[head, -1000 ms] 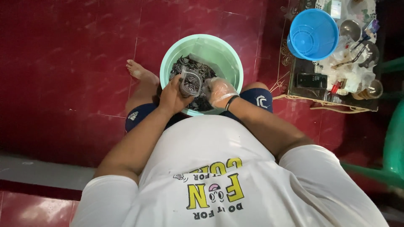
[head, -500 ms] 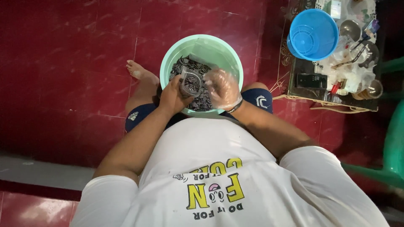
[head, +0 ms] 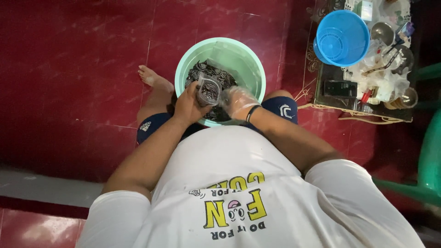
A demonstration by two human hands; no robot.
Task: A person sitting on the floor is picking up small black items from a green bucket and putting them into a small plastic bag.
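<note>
**Hands at a green basin, small clear bag in the left hand**

The person is seated low on a red tiled floor [head: 73,69], seen from above, with a pale green basin [head: 250,62] between the knees at upper centre of the frame. The basin holds a heap of dark, patterned contents [head: 209,73] on its left side; what they are cannot be told.

The left hand [head: 188,106] is at the basin's near rim, fingers curled and pressed around a small clear plastic bag [head: 208,91], which stands roughly upright with its mouth open upward and dark contents showing through it. The bag sits over the near left part of the basin, just above the dark heap.

The right hand [head: 236,102] wears a thin transparent glove and lies just right of the bag, over the basin's near rim. Its fingers appear loosely bent and close together; whether they pinch anything cannot be told through the glove's sheen. A dark band [head: 251,113] circles the right wrist.

A bare foot [head: 151,78] rests on the floor left of the basin. At upper right, a low table [head: 340,98] carries a blue plastic basket [head: 342,37], glassware and assorted small items. A green chair [head: 429,156] edges the right side of the frame.
</note>
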